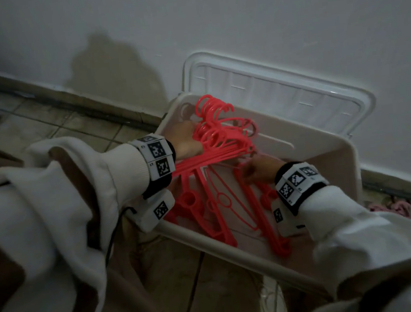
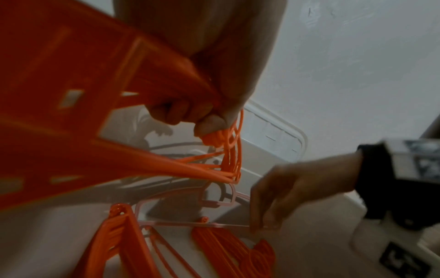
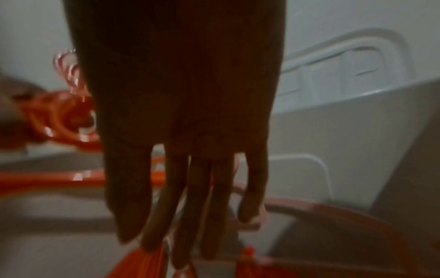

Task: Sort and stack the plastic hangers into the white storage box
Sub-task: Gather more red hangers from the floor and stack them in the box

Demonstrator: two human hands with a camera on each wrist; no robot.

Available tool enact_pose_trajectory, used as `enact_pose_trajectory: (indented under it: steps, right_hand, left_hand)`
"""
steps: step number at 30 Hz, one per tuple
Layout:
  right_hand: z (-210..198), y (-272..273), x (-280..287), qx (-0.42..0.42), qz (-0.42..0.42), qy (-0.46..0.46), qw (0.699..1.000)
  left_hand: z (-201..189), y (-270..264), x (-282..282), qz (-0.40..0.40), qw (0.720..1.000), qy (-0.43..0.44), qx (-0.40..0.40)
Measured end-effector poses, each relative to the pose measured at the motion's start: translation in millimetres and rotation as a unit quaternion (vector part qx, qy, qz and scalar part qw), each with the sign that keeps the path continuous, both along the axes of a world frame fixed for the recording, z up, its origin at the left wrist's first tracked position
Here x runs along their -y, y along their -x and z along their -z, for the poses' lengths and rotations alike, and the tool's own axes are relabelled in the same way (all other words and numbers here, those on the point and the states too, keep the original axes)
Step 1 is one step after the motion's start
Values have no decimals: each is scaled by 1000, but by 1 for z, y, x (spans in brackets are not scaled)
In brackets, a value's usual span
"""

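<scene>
The white storage box (image 1: 337, 169) stands on the floor against the wall. Several coral-red plastic hangers (image 1: 218, 204) lie fanned on its bottom. My left hand (image 1: 186, 142) grips a bundle of red hangers (image 1: 223, 139) at their necks, hooks pointing toward the wall, tilted over the box. The left wrist view shows the fingers of that left hand (image 2: 221, 84) curled round the bundle (image 2: 71, 75). My right hand (image 1: 255, 171) reaches into the box with straight fingers. Its fingertips (image 2: 262, 222) touch the bar of a pale pink hanger (image 2: 181, 223) lying beside the red ones (image 2: 123, 244).
The box's white lid (image 1: 268, 93) leans upright against the wall behind it. Tiled floor (image 1: 72, 117) runs left and in front. A pink cloth (image 1: 390, 209) lies on the floor right of the box. A black cable (image 1: 112, 243) hangs from my left wrist.
</scene>
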State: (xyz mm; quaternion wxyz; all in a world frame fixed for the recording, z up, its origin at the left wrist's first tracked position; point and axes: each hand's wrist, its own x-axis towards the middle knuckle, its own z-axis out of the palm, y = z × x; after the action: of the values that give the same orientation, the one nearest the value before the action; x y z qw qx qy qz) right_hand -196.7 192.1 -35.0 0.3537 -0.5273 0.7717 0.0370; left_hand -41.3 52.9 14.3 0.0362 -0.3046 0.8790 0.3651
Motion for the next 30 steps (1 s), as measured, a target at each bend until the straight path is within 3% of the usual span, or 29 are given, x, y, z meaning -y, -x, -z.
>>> enact_pose_trajectory:
  steps: [5, 10, 14, 18, 23, 27, 30]
  right_hand:
    - [54, -23, 6, 82, -96, -186, 974]
    - [96, -21, 2, 81, -107, -274, 952]
    - [113, -30, -8, 49, -112, -289, 950]
    - [115, -25, -7, 124, -43, -167, 977]
    - [94, -14, -2, 125, 28, 35, 991]
    - [61, -13, -5, 38, 38, 102, 993]
    - [36, -3, -9, -83, 28, 118, 989]
  left_hand:
    - [3, -1, 5, 1, 1000, 3, -4]
    - [1, 5, 2, -6, 999, -25, -24]
    - [7, 11, 2, -20, 999, -28, -30]
    - [7, 17, 2, -16, 999, -33, -34]
    - [8, 20, 5, -4, 999, -37, -26]
    - [2, 19, 9, 12, 999, -26, -27]
    - [0, 19, 11, 18, 997, -56, -47]
